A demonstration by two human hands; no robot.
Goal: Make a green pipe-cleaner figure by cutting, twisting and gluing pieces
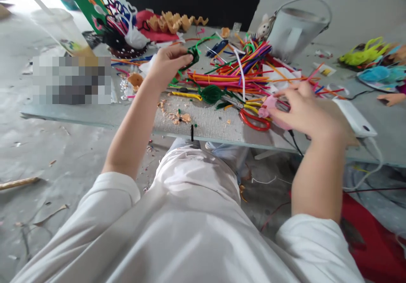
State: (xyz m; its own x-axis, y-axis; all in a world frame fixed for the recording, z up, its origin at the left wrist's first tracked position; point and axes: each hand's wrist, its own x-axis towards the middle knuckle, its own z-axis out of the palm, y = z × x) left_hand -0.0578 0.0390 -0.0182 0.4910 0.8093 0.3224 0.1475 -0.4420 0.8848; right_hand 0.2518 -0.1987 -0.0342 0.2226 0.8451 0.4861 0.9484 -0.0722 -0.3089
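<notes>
- Grey concrete floor lies around a long pale grey counter, which crosses the middle of the frame and is scattered with crumbs of tan foam.
- Dull metal pail stands at the upper right of the counter, and crinkled tan paper cups sit at the upper left beyond a heap of craft pieces.
- Loose heap of multicoloured pipe cleaners fills the centre, with red-handled scissors lying at its lower right edge.
- Left hand, upper centre-left, is clamped on a dark green pipe-cleaner twist, pinching it between thumb and fingers.
- That twist looks light and springy, its wire core stiff under soft fuzz; it would likely hold best at its thicker wound middle, as loose ends may bend.
- Right hand, at centre-right, curves over a pale pink fuzzy piece, touching it; whether it is clamped on the piece cannot be told.
- Pink piece looks soft, light and easily squashed, and lies just beside the scissors.
- Another person's hand shows at the far right edge, apart from both.
</notes>
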